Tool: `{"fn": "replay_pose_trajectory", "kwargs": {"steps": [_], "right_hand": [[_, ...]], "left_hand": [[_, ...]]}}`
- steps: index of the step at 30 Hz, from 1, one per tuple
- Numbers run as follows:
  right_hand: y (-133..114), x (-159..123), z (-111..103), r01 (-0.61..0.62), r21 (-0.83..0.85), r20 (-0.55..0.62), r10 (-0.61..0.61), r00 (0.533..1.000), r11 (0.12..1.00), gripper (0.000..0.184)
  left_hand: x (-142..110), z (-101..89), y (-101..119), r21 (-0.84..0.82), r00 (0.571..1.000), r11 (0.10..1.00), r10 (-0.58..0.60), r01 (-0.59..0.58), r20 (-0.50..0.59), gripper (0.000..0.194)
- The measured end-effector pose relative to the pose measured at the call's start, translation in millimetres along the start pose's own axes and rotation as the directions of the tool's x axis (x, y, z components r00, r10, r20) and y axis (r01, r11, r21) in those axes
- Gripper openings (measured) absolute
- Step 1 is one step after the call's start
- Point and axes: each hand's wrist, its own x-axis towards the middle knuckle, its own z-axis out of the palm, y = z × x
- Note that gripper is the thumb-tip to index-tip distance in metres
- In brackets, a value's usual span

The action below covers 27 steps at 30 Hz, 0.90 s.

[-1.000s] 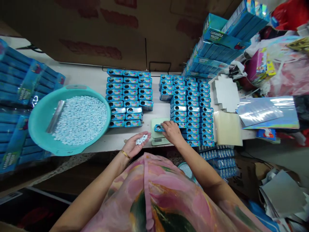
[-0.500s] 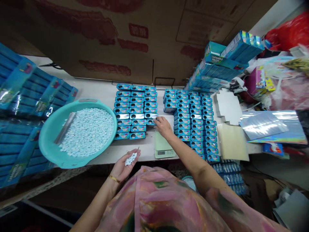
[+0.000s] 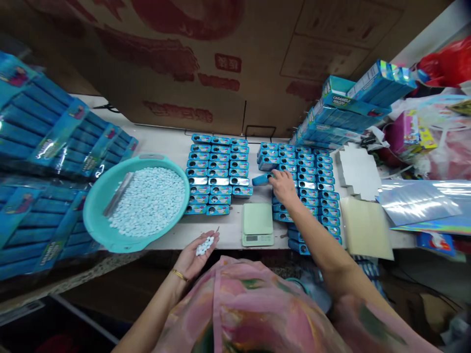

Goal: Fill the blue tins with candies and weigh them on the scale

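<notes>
My left hand [image 3: 196, 255] is cupped palm up at the table's near edge, holding a small heap of pale blue candies [image 3: 204, 245]. My right hand [image 3: 282, 186] reaches forward and pinches a small blue tin [image 3: 262, 179] at the left side of the right block of tins [image 3: 307, 186]. Left of it lies a second block of tins [image 3: 217, 171]. A pale green scale [image 3: 257, 223] with nothing on it sits between my hands. A teal basin [image 3: 96, 201] on the left holds many more candies and a metal scoop [image 3: 117, 194].
Blue display packs [image 3: 55, 147] are stacked at the left, blue cartons [image 3: 342, 113] at the back right. Flat white and cream cardboard [image 3: 362, 215], holographic foil [image 3: 423, 201] and bags lie at the right. A large brown carton wall [image 3: 206, 63] stands behind the table.
My right hand set a tin from the scale onto the left block, then moved right and took hold of a tin from the right block. The left hand stayed cupped with candies.
</notes>
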Motion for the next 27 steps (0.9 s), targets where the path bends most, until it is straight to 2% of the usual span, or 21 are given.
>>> {"fn": "replay_pose_trajectory", "kwargs": {"steps": [3,5,8,10,13,15,18,22,27], "right_hand": [[-23.2,-48.1,-26.7,0.082,-0.02,0.024,-0.081,0.996,0.996,0.025],[-43.1,-73.0,-32.9,0.123,-0.013,0.091,-0.121,0.988,0.992,0.023],[-69.6,-93.3,-23.8,0.165,0.039,0.198,-0.169,0.965,0.986,0.02],[-79.0,-99.0,-14.0,0.162,0.085,0.215,-0.177,0.96,0.983,0.019],[-76.3,-106.9,-6.8,0.09,0.194,0.138,-0.118,0.983,0.977,0.02],[-65.2,-115.2,-7.9,-0.013,0.28,0.051,-0.002,0.999,0.96,0.025],[-46.1,-130.4,-11.7,-0.145,0.368,-0.03,0.168,0.985,0.918,0.025],[-34.6,-144.3,-11.1,-0.189,0.422,-0.058,0.235,0.97,0.887,0.025],[-36.8,-145.7,-8.2,-0.215,0.424,-0.082,0.274,0.958,0.88,0.025]], "left_hand": [[5.3,2.5,-3.4,0.04,0.998,0.999,-0.02,0.018,0.051,0.034],[9.1,6.7,-7.7,0.084,0.995,0.996,-0.039,0.031,0.092,0.032],[12.1,14.0,-15.0,0.143,0.99,0.989,-0.058,0.039,0.128,0.028],[12.2,16.7,-19.2,0.16,0.989,0.986,-0.066,0.044,0.136,0.027],[12.0,15.4,-23.2,0.159,0.987,0.985,-0.085,0.063,0.133,0.028],[12.5,12.1,-25.0,0.148,0.987,0.987,-0.09,0.07,0.133,0.03],[14.0,7.3,-27.4,0.134,0.985,0.988,-0.094,0.075,0.143,0.031],[14.4,4.0,-30.8,0.14,0.98,0.987,-0.104,0.08,0.17,0.03],[12.5,2.6,-33.7,0.154,0.98,0.986,-0.097,0.07,0.174,0.029]]}}
